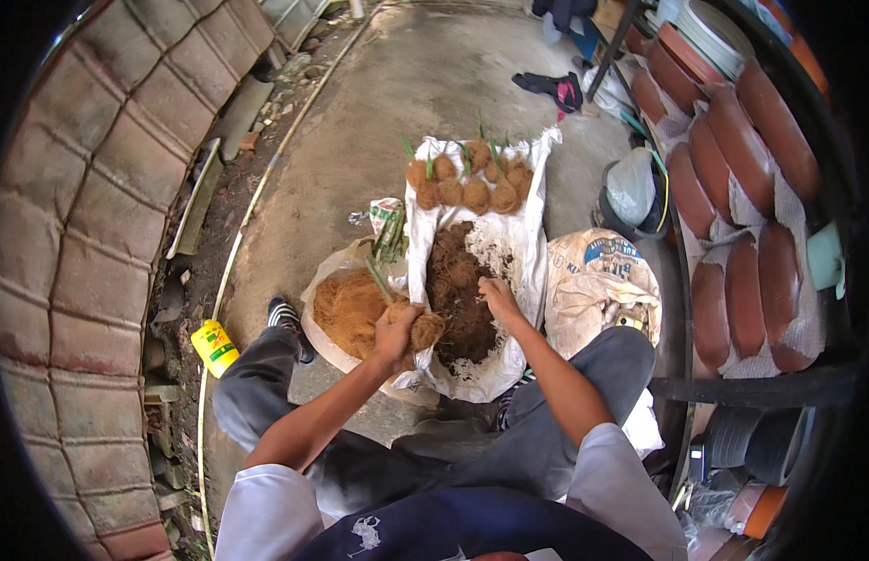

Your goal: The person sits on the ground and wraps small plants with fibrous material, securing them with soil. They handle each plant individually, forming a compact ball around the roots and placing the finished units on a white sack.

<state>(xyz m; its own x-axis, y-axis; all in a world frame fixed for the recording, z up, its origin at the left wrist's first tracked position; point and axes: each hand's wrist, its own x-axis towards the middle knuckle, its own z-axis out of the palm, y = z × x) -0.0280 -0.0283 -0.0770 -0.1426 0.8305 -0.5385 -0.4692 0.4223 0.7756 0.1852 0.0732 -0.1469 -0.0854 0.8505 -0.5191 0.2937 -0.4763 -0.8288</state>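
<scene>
My left hand (396,331) is closed on a wad of brown coconut fibre (426,331), with a green plant stem (378,279) rising beside it. Under and left of that hand lies loose coconut fibre (343,308) in an open pale sack. My right hand (497,298) is over the right edge of a heap of dark soil (455,280) mixed with fibres; its fingertips are drawn together, and whether they pinch anything cannot be seen. The soil lies on a white woven sack (533,266). At the sack's far end sit several fibre-wrapped balls (475,196) with green shoots.
Cut green leaves (390,238) lie beyond the fibre sack. A printed woven sack (582,280) stands right, with a black bucket (641,228) behind it. Reddish-brown planters (740,147) fill a rack at far right. A yellow bottle (215,348) lies by a long pipe (248,217) at left.
</scene>
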